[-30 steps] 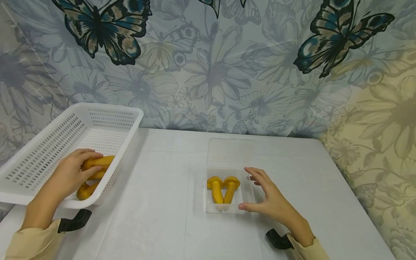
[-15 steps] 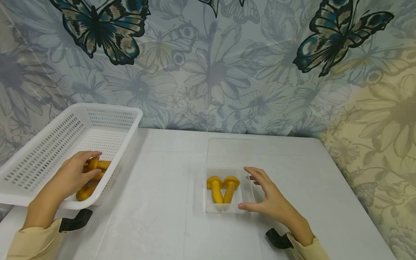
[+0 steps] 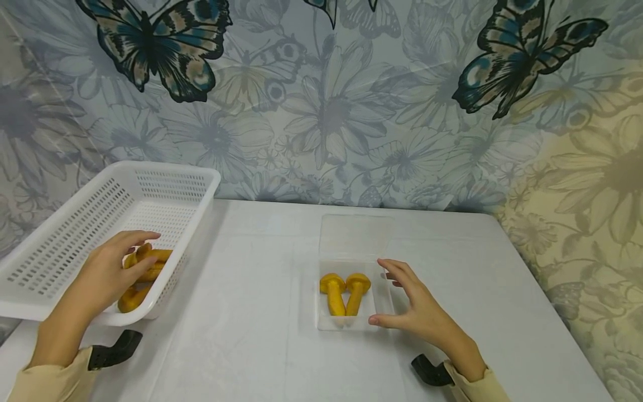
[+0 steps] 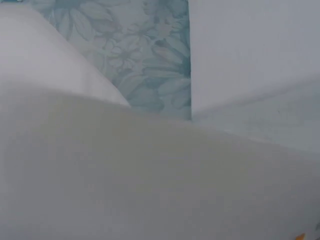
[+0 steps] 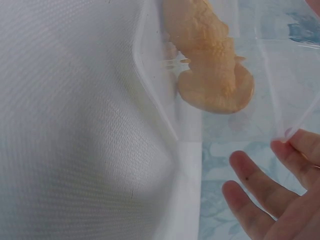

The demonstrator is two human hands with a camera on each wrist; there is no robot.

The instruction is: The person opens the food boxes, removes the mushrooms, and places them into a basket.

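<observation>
My left hand (image 3: 110,268) reaches into a white slotted basket (image 3: 206,190), its thumb and index finger apart over several yellow mushrooms (image 3: 161,255). Its other fingers are partly hidden behind the mushroom nearest the palm. On the table at right, my right hand (image 3: 417,307) holds the right side of a clear plastic box (image 3: 384,296) between thumb and index finger. In the right wrist view a fingertip touches the box's corner, while two other fingers stand free. Two yellow mushrooms (image 3: 332,290) lie side by side in the box, caps toward the back.
The box's clear lid (image 3: 356,234) lies folded open behind it. White cloth covers the table (image 3: 241,312), and a patterned butterfly backdrop (image 3: 331,123) rises at its back edge. The left wrist view is mostly filled by a blurred pale surface (image 4: 150,180).
My left hand's index finger has lifted away from the mushroom stem it lay on, and a mushroom's cap now shows between finger and thumb. My right hand and the box stay put.
</observation>
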